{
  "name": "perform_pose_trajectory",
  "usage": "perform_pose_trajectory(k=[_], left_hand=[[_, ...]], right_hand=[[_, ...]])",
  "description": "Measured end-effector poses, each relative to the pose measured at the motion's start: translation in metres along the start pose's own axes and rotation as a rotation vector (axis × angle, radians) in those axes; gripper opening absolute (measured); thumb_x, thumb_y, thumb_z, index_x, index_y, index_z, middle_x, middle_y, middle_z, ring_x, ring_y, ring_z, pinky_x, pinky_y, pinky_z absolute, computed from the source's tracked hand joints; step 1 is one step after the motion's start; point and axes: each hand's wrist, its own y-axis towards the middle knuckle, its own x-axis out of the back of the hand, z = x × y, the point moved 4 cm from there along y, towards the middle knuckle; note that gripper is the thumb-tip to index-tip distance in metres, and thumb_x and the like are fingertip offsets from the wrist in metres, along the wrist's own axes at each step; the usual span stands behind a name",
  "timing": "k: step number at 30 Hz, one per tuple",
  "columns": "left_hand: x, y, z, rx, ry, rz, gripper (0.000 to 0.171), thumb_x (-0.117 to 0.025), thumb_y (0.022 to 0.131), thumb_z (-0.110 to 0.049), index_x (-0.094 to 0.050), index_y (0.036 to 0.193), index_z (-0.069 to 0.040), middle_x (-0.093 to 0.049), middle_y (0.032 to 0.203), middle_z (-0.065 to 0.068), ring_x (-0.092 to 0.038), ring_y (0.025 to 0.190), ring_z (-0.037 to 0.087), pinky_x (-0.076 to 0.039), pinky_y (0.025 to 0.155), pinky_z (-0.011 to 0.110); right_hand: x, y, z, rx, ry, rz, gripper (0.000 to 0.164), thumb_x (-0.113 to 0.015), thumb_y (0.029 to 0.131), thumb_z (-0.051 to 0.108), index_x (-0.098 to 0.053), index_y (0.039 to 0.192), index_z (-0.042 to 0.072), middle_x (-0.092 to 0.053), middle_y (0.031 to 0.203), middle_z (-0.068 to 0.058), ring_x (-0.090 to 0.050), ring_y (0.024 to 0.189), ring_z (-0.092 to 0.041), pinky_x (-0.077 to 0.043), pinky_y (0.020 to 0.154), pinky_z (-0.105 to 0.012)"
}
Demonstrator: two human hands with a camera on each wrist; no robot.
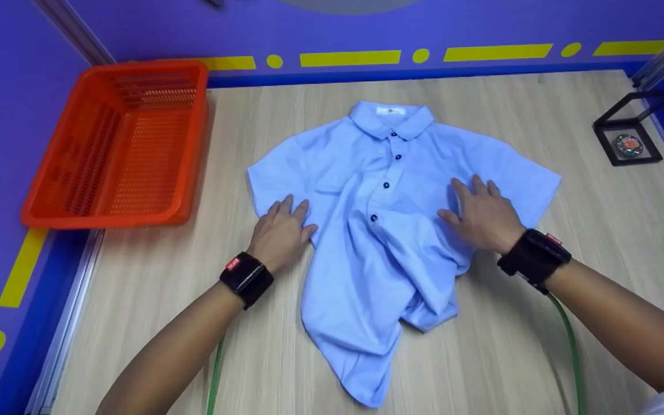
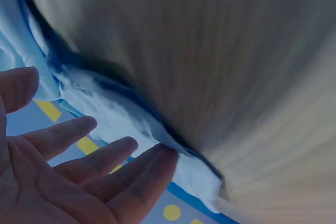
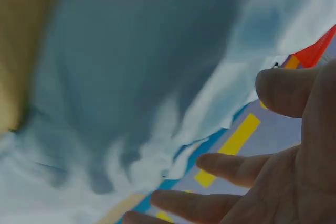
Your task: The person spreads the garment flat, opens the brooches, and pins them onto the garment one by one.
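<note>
A light blue short-sleeved shirt (image 1: 355,259) with dark buttons lies front up on the wooden table, collar at the far side. Its upper part is spread, while the lower part is bunched and twisted toward the near edge. My left hand (image 1: 282,236) is at the sleeve and side on the left, fingers spread and nearly straight. Over the right side of the chest, near the other sleeve, is my right hand (image 1: 485,216), its fingers also spread. In the wrist views, the left palm (image 2: 58,182) and right palm (image 3: 283,182) hold no cloth.
An orange plastic basket (image 1: 188,173) stands at the back left. A black frame (image 1: 600,135) with a round disc inside is at the far right. Blue panels with yellow marks border the table (image 1: 251,357). A green cable (image 1: 574,351) runs beneath the right wrist.
</note>
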Motion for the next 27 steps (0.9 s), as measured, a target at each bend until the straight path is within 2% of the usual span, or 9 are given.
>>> perform_pose_trajectory(k=[4,11,19,23,27], left_hand=[[-0.001,0.001,0.006,0.041,0.026,-0.006,0.053,-0.051,0.092,-0.043,-0.051,0.133,-0.009,-0.043,0.136,0.026,-0.038,0.123,0.048,-0.036,0.096,0.055],[-0.003,0.002,0.014,0.083,0.084,0.031,0.059,-0.053,0.09,-0.047,-0.048,0.136,-0.009,-0.037,0.141,0.024,-0.03,0.128,0.049,-0.03,0.1,0.056],[-0.002,0.005,0.023,0.088,0.067,0.076,0.06,-0.053,0.091,-0.045,-0.042,0.139,-0.011,-0.031,0.145,0.022,-0.023,0.132,0.047,-0.021,0.105,0.056],[-0.002,0.005,0.027,0.093,0.058,0.094,0.06,-0.051,0.091,-0.045,-0.04,0.141,-0.013,-0.028,0.147,0.019,-0.02,0.135,0.044,-0.018,0.106,0.057],[-0.001,0.005,0.03,0.089,0.056,0.104,0.061,-0.05,0.092,-0.045,-0.038,0.143,-0.014,-0.026,0.149,0.018,-0.018,0.136,0.04,-0.015,0.107,0.057]], right_hand=[[-0.007,-0.002,-0.02,-0.056,-0.005,0.049,0.077,-0.045,0.092,0.05,-0.026,0.142,-0.004,-0.02,0.136,-0.045,-0.02,0.12,-0.065,-0.029,0.083,-0.073],[-0.018,0.004,-0.047,-0.082,0.056,0.157,0.082,-0.047,0.092,0.048,-0.012,0.146,-0.004,-0.011,0.137,-0.047,-0.015,0.122,-0.064,-0.027,0.089,-0.07],[-0.019,0.014,-0.065,-0.086,0.119,0.176,0.092,-0.05,0.091,0.044,0.007,0.144,-0.007,-0.004,0.141,-0.044,-0.004,0.126,-0.063,-0.015,0.098,-0.068],[-0.018,0.019,-0.071,-0.05,0.122,0.189,0.092,-0.05,0.092,0.042,0.005,0.143,-0.01,-0.003,0.141,-0.044,-0.002,0.128,-0.059,-0.01,0.102,-0.065],[-0.017,0.021,-0.077,0.0,0.123,0.165,0.091,-0.051,0.091,0.04,0.002,0.142,-0.013,-0.005,0.14,-0.045,-0.004,0.131,-0.056,-0.007,0.105,-0.061]])
